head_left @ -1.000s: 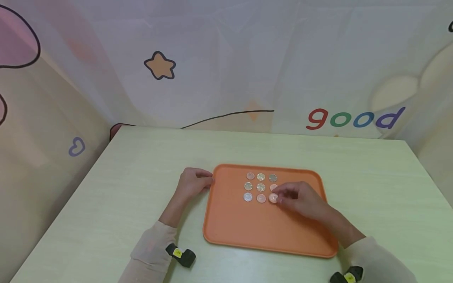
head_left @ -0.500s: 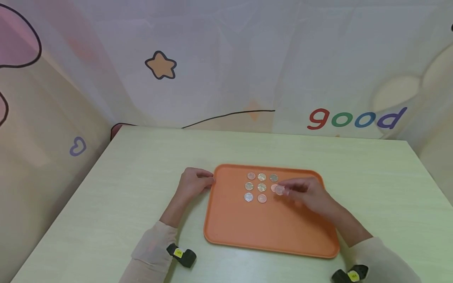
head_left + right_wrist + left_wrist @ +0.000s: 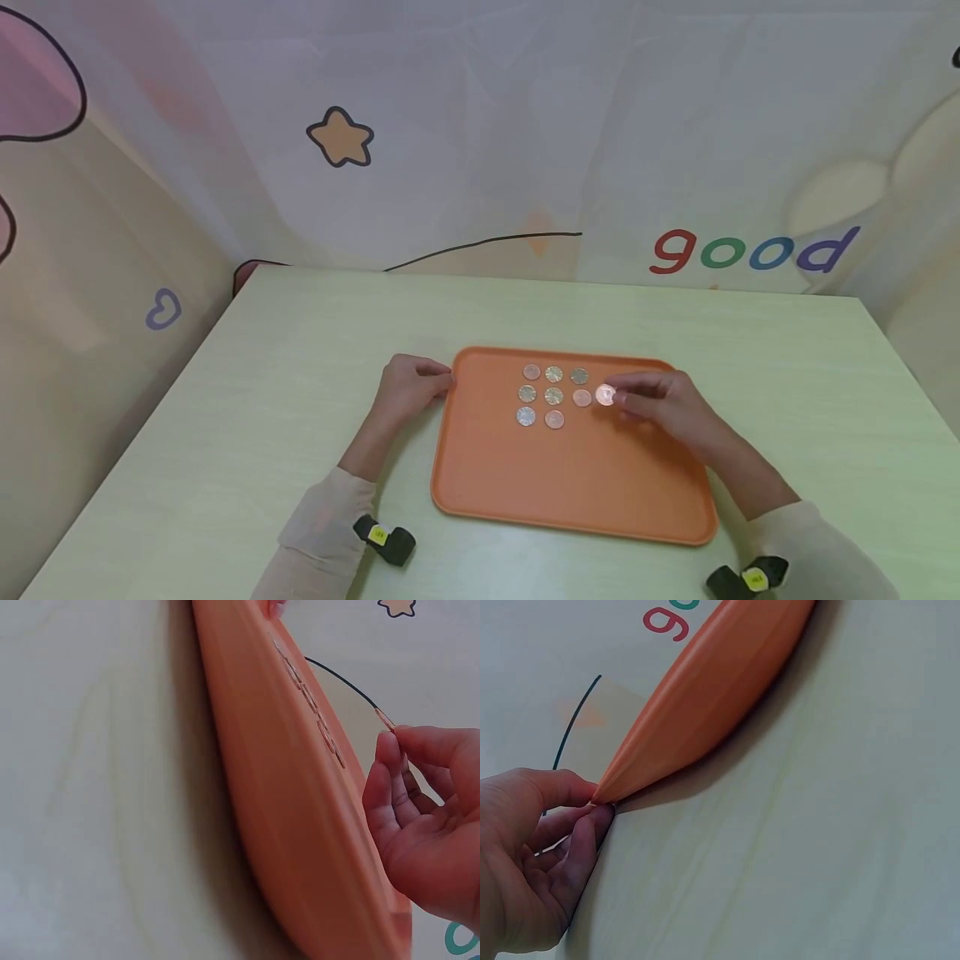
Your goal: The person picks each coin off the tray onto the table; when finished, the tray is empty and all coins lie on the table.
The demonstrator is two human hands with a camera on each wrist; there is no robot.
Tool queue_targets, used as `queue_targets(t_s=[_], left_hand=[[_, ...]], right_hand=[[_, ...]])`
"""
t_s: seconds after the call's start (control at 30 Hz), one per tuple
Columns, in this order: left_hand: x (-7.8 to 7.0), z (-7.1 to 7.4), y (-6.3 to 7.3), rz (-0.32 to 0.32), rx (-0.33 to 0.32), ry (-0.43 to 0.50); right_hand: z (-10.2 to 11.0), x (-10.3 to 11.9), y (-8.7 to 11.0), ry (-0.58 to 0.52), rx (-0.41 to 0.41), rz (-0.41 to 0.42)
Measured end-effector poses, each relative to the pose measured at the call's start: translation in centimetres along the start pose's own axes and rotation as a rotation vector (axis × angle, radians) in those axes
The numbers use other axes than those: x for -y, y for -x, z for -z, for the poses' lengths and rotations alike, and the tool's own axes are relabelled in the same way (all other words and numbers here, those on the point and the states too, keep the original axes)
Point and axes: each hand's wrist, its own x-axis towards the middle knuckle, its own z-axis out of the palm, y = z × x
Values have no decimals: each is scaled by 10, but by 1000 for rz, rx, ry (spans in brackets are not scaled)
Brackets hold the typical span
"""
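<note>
An orange tray (image 3: 555, 483) lies on the table with several coins on it in neat rows. Two of the rows hold three coins each; the near row has two, a silvery coin (image 3: 526, 416) and a copper-coloured coin (image 3: 554, 419). My right hand (image 3: 667, 408) pinches a shiny copper-coloured coin (image 3: 604, 394) between thumb and fingertips, just right of the middle row. In the right wrist view this held coin (image 3: 385, 718) is seen edge-on, raised above the tray. My left hand (image 3: 408, 387) pinches the tray's left rim near its far corner.
The pale wooden table (image 3: 300, 350) extends around the tray on all sides. Behind it hangs a printed cloth (image 3: 480, 125) with a star and the word "good". A black strap device (image 3: 386, 540) sits at the left wrist, another (image 3: 747, 578) at the right.
My right hand has lifted the copper-coloured coin from the right end of the near row and carried it up and to the right, past the middle row. My left hand has stayed put.
</note>
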Motion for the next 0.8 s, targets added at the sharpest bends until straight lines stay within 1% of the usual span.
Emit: queue_targets(t_s=[0.17,0.3,0.43,0.53,0.7,0.77,0.8], left_hand=[[0,0,0,-9,-1,-7],[1,1,0,-15,-2,-8],[2,0,0,-28,-11,-8],[2,0,0,-39,-23,-26],[2,-1,1,-48,-34,-46],[1,-1,2,-51,-38,-48],[1,-1,2,-52,-39,-50]], right_hand=[[4,-1,1,-53,1,-11],[7,-3,1,-87,-1,-45],[11,-3,2,-89,-23,-90],[16,-2,2,-82,-38,-98],[29,-1,3,-79,-50,-98],[38,-2,4,-105,-53,-90],[43,-4,4,-134,-51,-82]])
